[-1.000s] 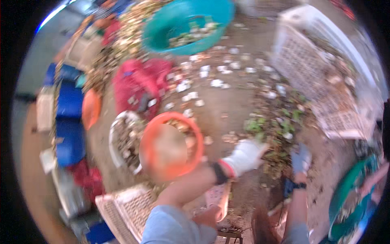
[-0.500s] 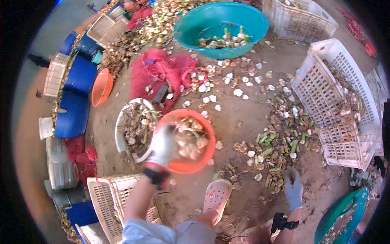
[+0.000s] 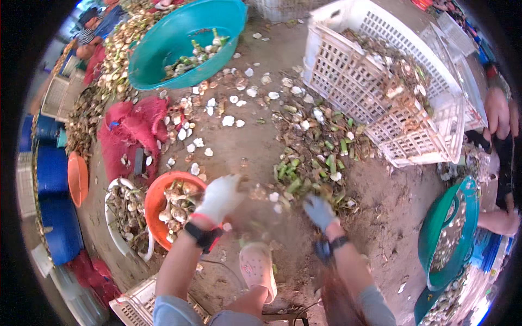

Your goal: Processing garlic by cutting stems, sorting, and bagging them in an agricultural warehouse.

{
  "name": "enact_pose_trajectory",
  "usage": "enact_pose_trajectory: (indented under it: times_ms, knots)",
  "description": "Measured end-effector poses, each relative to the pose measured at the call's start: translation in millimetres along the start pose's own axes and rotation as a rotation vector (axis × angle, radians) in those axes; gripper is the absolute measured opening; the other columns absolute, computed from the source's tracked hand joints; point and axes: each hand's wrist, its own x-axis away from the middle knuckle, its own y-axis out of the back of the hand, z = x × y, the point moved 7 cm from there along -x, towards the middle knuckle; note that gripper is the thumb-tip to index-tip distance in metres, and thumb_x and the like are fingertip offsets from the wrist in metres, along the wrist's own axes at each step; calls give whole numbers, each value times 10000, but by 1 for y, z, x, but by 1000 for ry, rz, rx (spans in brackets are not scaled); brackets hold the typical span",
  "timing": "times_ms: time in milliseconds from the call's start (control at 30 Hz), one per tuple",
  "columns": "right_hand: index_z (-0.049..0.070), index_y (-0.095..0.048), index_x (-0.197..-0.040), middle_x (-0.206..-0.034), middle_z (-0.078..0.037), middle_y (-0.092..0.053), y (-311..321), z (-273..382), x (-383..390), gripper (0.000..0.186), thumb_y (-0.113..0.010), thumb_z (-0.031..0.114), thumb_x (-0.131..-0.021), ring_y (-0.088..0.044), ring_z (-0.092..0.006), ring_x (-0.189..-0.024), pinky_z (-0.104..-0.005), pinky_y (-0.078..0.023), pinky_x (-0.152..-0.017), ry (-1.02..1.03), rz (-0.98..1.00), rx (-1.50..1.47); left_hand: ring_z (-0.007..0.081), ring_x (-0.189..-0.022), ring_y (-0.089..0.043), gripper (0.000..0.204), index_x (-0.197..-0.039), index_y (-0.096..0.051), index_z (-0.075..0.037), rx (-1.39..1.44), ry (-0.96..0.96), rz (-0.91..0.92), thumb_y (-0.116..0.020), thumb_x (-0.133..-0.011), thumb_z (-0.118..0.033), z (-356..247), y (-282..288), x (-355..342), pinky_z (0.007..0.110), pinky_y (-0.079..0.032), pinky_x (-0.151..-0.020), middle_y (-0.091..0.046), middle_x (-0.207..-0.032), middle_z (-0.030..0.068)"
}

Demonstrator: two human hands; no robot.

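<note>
I see my white-gloved left hand point(image 3: 220, 196) has left the round orange plastic basin point(image 3: 169, 209) just beside it, loosely curled, seemingly empty; grey-gloved right hand point(image 3: 319, 211) now at the green stalk-and-shell pile point(image 3: 312, 163), grip unclear.

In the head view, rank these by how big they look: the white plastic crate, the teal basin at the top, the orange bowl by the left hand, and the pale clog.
1. white plastic crate
2. teal basin, close behind the crate
3. orange bowl
4. pale clog, though it lies nearer the camera
</note>
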Motion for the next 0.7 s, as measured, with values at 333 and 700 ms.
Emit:
enact_pose_trajectory:
  times_ms: [333, 700]
  knots:
    - [25, -501, -1262, -1248, -223, -543, 98, -89, 77, 507, -546, 342, -870, -533, -361, -1143, -423, -420, -960, -641, -850, -116, 322, -932, -635, 395, -1132, -607, -109, 168, -17, -134, -634, -785, -296, -18, 36, -155, 398, -500, -828, -672, -989, 137]
    - [95, -454, -1283, -1266, -192, -508, 186, -119, -25, 485, -539, 348, -877, -430, -353, -1211, -521, -350, -1006, -417, -955, -185, 444, -1256, -363, 734, -1345, -416, -95, 26, 309, -517, -574, -796, -556, 10, 7, -259, 487, -349, -1011, -436, -1303, 302]
